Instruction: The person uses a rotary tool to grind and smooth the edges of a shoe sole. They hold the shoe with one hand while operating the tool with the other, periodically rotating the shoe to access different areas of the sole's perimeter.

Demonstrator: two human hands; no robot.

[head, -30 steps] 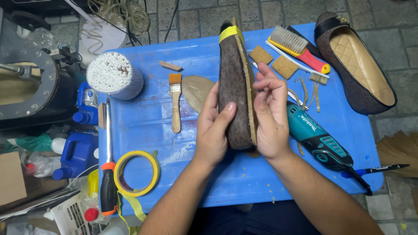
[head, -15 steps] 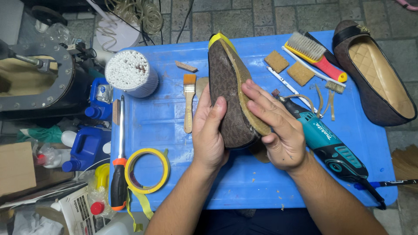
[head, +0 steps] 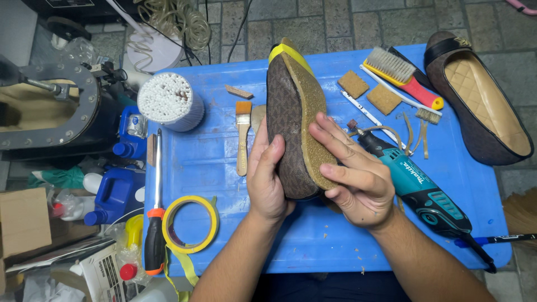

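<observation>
A brown flat shoe (head: 291,112) is held on its side over the blue table (head: 207,151), its tan cork-like sole turned to the right and a strip of yellow tape around its far tip. My left hand (head: 268,179) grips the shoe's near end from the left, thumb on the patterned upper. My right hand (head: 358,176) holds it from the right, fingers pressed flat on the sole. A teal rotary tool (head: 417,187) lies just right of my right hand.
The matching shoe (head: 481,100) lies at the far right. On the table are a small paintbrush (head: 242,134), a red-handled brush (head: 403,75), two cork squares (head: 369,92), a screwdriver (head: 155,207), a yellow tape roll (head: 190,223) and a white tub (head: 169,100). Blue bottles (head: 117,193) crowd the left.
Both hands have tilted the shoe so that more of its tan sole faces up and to the right. My right fingers now lie across the sole.
</observation>
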